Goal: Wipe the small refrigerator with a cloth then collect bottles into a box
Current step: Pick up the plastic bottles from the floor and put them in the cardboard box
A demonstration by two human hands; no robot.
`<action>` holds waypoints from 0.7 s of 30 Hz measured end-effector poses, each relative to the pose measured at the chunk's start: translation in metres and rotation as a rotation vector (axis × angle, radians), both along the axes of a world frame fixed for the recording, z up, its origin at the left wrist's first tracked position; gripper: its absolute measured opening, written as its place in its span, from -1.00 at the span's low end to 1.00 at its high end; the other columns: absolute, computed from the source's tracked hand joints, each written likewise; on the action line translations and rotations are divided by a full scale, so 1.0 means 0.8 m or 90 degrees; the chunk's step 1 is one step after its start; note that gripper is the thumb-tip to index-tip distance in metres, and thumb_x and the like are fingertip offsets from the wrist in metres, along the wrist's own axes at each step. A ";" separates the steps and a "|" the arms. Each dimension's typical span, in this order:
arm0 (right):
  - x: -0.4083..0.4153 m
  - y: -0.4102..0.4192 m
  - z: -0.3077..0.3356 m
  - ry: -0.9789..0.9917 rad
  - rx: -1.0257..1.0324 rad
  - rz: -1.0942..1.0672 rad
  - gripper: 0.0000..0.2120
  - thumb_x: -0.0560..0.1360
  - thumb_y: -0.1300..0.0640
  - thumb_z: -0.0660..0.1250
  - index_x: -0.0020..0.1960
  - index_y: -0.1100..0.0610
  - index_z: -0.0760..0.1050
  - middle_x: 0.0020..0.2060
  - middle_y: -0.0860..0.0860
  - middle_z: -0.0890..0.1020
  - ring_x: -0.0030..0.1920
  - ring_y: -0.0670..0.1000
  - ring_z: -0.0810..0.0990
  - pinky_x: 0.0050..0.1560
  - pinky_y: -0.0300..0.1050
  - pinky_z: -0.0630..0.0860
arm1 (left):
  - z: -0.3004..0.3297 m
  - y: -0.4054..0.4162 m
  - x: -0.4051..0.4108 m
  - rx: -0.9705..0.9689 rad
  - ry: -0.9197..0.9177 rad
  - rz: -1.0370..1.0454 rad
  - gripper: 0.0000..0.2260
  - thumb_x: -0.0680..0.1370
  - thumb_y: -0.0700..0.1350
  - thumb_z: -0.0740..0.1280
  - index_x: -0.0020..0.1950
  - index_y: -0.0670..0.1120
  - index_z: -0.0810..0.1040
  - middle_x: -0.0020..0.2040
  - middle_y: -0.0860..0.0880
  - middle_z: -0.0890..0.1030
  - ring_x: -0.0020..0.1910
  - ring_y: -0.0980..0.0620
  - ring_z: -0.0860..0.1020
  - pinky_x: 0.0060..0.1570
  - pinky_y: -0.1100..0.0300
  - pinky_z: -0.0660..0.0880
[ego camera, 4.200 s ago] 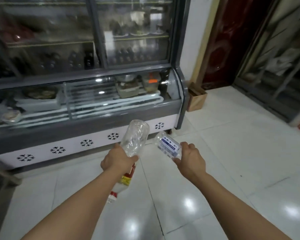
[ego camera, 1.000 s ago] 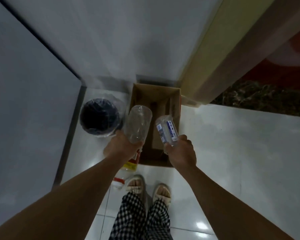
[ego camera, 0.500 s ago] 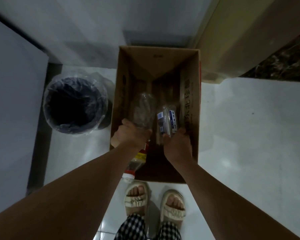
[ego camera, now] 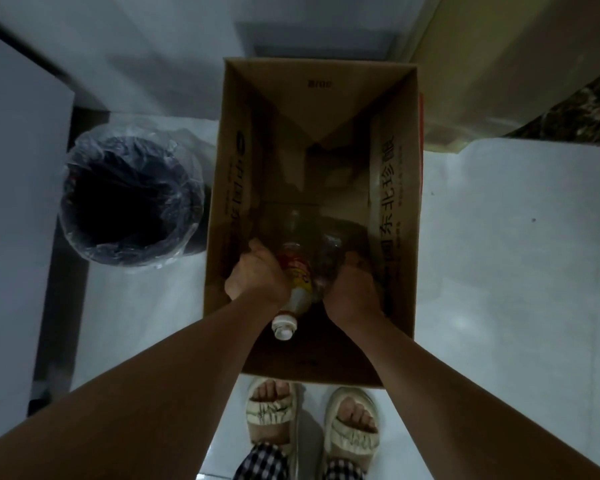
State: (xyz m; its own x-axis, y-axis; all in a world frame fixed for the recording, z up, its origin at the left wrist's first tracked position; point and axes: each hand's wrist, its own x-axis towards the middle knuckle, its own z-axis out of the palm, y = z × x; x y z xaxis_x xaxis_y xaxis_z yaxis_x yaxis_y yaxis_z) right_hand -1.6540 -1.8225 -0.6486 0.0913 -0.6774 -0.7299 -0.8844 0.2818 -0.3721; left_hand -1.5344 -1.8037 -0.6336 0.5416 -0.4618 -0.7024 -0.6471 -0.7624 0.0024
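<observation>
Inside the box (ego camera: 236, 188) I have both hands low: left hand (ego camera: 257, 275) curled round a red-labelled bottle (ego camera: 297, 282), right hand (ego camera: 352, 289) gripping a clear bottle (ego camera: 328, 249). Left of the box stands a bin (ego camera: 129, 199).

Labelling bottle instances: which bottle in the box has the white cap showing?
The bottle with the red-yellow label, gripped by the left hand. The right hand holds a clear bottle with no cap visible.
</observation>
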 end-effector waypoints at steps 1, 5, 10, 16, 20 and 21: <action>-0.001 0.002 0.001 -0.002 0.003 0.010 -0.44 0.57 0.17 0.25 0.50 0.15 0.10 0.40 0.17 0.32 0.35 0.19 0.38 0.30 0.07 0.38 | 0.001 0.002 0.000 -0.003 0.008 0.001 -0.39 0.47 -0.04 0.37 0.40 -0.16 0.15 0.28 -0.20 0.43 0.27 -0.20 0.43 0.13 -0.08 0.43; -0.008 0.011 0.020 -0.016 0.017 0.056 -0.39 0.55 0.14 0.29 0.50 0.14 0.09 0.39 0.14 0.34 0.38 0.15 0.35 0.36 0.08 0.37 | 0.019 0.006 -0.002 -0.011 0.019 -0.007 -0.47 0.50 -0.05 0.35 0.37 -0.13 0.20 0.26 -0.18 0.44 0.25 -0.18 0.44 0.15 -0.09 0.44; -0.015 0.011 0.077 -0.012 -0.004 0.111 -0.58 0.57 0.11 0.26 0.39 0.08 0.26 0.30 0.06 0.47 0.29 0.10 0.45 0.27 0.02 0.45 | 0.078 -0.003 0.001 -0.036 0.047 -0.004 -0.45 0.50 -0.04 0.35 0.41 -0.12 0.19 0.30 -0.17 0.41 0.29 -0.17 0.42 0.23 -0.08 0.41; -0.015 0.002 0.182 0.005 0.001 0.135 -0.39 0.54 0.10 0.30 0.49 0.05 0.08 0.42 0.04 0.32 0.41 0.11 0.32 0.41 0.05 0.31 | 0.183 -0.013 0.009 -0.049 0.073 -0.036 -0.46 0.50 0.02 0.34 0.40 -0.10 0.22 0.27 -0.14 0.45 0.24 -0.13 0.45 0.18 -0.03 0.44; -0.002 -0.003 0.261 0.012 0.005 0.172 -0.32 0.51 0.06 0.35 0.51 0.08 0.08 0.47 0.05 0.26 0.46 0.11 0.24 0.44 0.03 0.27 | 0.258 -0.007 0.018 -0.056 0.082 -0.075 -0.55 0.50 0.00 0.33 0.33 -0.08 0.30 0.19 -0.09 0.50 0.17 -0.09 0.50 0.13 -0.01 0.48; 0.001 -0.003 0.282 0.015 0.000 0.180 -0.33 0.51 0.04 0.35 0.50 0.07 0.10 0.47 0.04 0.25 0.46 0.11 0.23 0.44 0.02 0.27 | 0.277 -0.006 0.021 -0.061 0.085 -0.082 -0.58 0.50 -0.01 0.32 0.30 -0.07 0.32 0.15 -0.09 0.52 0.13 -0.08 0.51 0.11 0.00 0.50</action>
